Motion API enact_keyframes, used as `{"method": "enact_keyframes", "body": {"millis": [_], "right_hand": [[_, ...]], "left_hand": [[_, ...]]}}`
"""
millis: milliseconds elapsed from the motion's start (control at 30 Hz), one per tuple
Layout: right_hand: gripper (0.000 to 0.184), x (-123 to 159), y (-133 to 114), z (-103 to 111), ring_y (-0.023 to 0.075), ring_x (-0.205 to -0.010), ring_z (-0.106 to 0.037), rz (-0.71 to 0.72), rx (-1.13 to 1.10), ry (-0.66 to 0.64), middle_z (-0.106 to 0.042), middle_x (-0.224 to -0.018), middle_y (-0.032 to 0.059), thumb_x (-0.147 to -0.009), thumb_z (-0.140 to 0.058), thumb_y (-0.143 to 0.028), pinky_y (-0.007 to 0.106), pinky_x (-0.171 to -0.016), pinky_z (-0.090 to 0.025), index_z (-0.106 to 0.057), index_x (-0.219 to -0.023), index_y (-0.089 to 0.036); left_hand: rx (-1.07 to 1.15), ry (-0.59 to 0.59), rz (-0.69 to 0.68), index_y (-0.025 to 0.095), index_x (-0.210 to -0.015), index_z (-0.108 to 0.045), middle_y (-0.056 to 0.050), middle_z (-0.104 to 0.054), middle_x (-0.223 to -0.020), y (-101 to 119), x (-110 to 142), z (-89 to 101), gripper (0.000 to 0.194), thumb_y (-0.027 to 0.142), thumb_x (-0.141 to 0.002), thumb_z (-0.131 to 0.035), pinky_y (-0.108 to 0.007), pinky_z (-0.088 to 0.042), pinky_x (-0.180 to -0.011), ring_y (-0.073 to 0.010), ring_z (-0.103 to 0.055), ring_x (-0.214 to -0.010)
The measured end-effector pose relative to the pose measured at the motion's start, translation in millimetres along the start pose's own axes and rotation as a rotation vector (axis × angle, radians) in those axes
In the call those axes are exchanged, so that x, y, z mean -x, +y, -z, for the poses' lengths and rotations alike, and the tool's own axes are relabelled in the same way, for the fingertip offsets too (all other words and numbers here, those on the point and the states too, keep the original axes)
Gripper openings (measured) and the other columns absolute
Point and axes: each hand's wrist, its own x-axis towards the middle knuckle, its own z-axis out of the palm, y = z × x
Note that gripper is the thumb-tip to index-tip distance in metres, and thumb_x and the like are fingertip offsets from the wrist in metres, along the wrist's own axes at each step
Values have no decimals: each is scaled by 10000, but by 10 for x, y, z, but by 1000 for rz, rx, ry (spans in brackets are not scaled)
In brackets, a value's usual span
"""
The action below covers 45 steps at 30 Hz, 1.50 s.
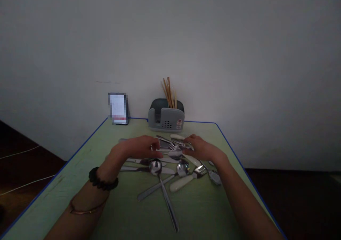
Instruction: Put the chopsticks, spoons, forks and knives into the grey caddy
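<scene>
Head view: taking the grey holder point(168, 116) as the landmark, the loose cutlery point(175, 154) lies in front of it, on the person's side, spread from a little left of the holder to a little right of it. The left hand point(144, 146) reaches in from the holder's front left, its fingers bent and pointing right; the right hand point(201, 148) comes from the front right, fingers curled and pointing left. Both are over the heap, with neither plainly nearer the holder, and whether either is gripping a piece or only resting on it I cannot tell. The gap between them sits straight in front of the holder, and the relation that seems to count is that several pieces there run crosswise, parallel to the holder's front, spanning from one hand towards the other. The white-handled fork point(183, 182) lies farther out in front, slanting, its tines nearer the right hand. Farther from the holder again, the round-bowled spoon point(163, 187) points its bowl towards the holder and its handle towards the person. Chopsticks point(168, 92) stand upright, slightly fanned, in the holder's right part.
</scene>
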Motion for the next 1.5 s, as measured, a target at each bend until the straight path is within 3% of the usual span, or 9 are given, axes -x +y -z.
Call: {"method": "enact_keyframes", "body": {"millis": [167, 300, 433, 667, 800, 933, 1100, 1267, 1500], "right_hand": [[813, -91, -94, -142, 367, -1315, -323, -132, 96, -79, -347, -1423, 239, -800, -594, -458, 450, -1035, -293, -253, -1459, -125], [923, -112, -212, -226, 404, -1317, -306, -125, 140, -121, -303, -1447, 247, -761, -641, -462, 509, -1018, -283, -152, -1486, -169], [782, -116, -236, -228, 346, -1218, -435, -78, 141, -37, -454, -1329, 222, -751, -674, -315, 433, -956, -366, -319, -1422, -129], [545, -142, -83, -148, 240, -1057, -564, -20, 23, 3, -569, -1192, 155, -753, -653, -185, 304, -894, -404, -488, -1269, -121], [521, -173, 0, -137, 237, -1124, -536, 51, -58, 62, -577, -1228, 154, -753, -607, -109, 313, -958, -375, -497, -1262, -110], [492, -198, 18, -142, 210, -1010, -587, 80, -153, 121, -600, -1202, 140, -775, -586, -121, 315, -908, -414, -504, -1261, -122], [559, -210, 27, -169, 173, -876, -601, 63, -181, 139, -586, -1180, 146, -767, -610, -139, 289, -818, -442, -463, -1306, -116], [455, -192, 47, -177, 202, -955, -579, 49, -100, 23, -615, -1098, 126, -759, -644, -200, 278, -825, -421, -564, -1201, -129], [214, -209, -9, -171, 178, -844, -600, 57, 26, 34, -670, -959, 93, -808, -572, -184, 239, -726, -403, -640, -1007, -142]], "left_hand": [[-155, -112, 99, 206, -793, -641, -35, -675, -772, 33, -18, -177, 343, 422, -546, -742, -247, -330, -481, -208, -591, -637], [-247, -126, 125, 191, -745, -626, -56, -675, -746, 29, -104, -288, 203, 276, -582, -711, -252, -296, -472, -227, -596, -656], [-183, -162, 45, 189, -722, -596, -34, -668, -721, -20, -122, -241, 44, 224, -695, -595, -239, -328, -492, -186, -590, -644], [180, -29, 77, 193, -862, -505, 12, -612, -616, -348, -29, 39, 176, 342, -834, -416, -221, -421, -516, -160, -619, -582], [54, 122, 179, 173, -953, -511, -32, -643, -749, -610, -21, 106, 207, 311, -855, -392, -240, -446, -573, -171, -627, -656], [-207, 162, 270, 140, -954, -584, -109, -656, -937, -758, -76, 26, 208, 220, -834, -434, -277, -454, -723, -211, -621, -844], [-299, 231, 112, 144, -1164, -568, -140, -546, -1184, -694, -163, -142, 364, 299, -841, -506, -345, -390, -957, -260, -514, -1107], [-250, 83, -23, 257, -1279, -496, -87, -498, -1232, -523, -214, -281, 467, 328, -823, -565, -364, -371, -981, -248, -473, -1130], [-220, 48, -4, 202, -1031, -594, -70, -534, -1078, -508, -236, -303, 302, 300, -750, -645, -337, -415, -897, -236, -498, -1020]]}}
